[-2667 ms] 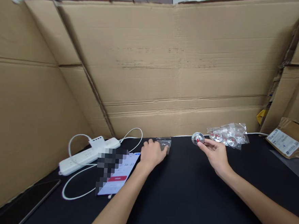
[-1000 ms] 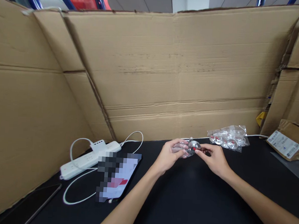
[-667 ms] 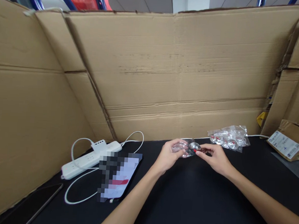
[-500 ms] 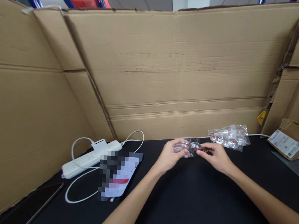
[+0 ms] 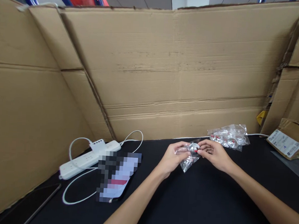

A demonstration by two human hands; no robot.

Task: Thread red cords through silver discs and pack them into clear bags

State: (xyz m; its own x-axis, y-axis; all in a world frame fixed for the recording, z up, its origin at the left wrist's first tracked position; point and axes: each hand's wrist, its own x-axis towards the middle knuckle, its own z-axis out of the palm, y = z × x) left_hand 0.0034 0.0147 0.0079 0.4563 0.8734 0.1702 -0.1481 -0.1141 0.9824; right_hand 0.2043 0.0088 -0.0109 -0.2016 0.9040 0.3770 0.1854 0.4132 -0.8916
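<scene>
Between my two hands is a small clear plastic bag [image 5: 185,165] around a round silver piece [image 5: 193,148] with a red mark or tab on it; its exact kind cannot be made out. My left hand [image 5: 171,158] is closed on the bag's left side, thumb in front and fingers behind. My right hand [image 5: 217,155] pinches the right edge at the silver piece, thumb close to the red part. Just beyond my right hand lies a pile of similar clear bags [image 5: 233,135] with silver and red round pieces inside.
A white power strip [image 5: 84,162] with a white cable lies at the left, beside a lit phone [image 5: 115,188]. A dark flat device [image 5: 30,202] is at the lower left. An opened brown parcel [image 5: 291,139] sits at the right. Cardboard walls [image 5: 168,69] enclose the black table [image 5: 196,207].
The bag has turned in my hands, and its loose end now hangs down toward me. Both hands stay close together around it. The camera view has shifted slightly.
</scene>
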